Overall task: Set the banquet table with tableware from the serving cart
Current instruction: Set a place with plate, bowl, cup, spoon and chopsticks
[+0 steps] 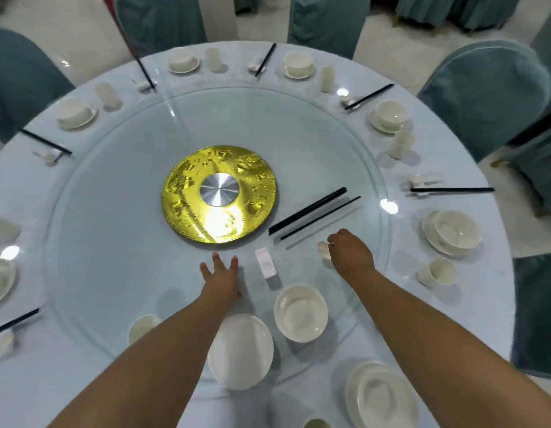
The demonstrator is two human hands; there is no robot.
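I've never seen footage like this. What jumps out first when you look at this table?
The shiny gold disc with its silver hub, at the middle of the glass turntable, grabs the eye first. Next come two bare arms reaching in from below: the left hand is spread flat on the glass, and the right hand holds a small white piece near the loose black chopsticks. White place settings ring the table edge.

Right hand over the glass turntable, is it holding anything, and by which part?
The right hand closes its fingers on a small white spoon, gripping the end under the hand; which end cannot be told. The left hand holds nothing.
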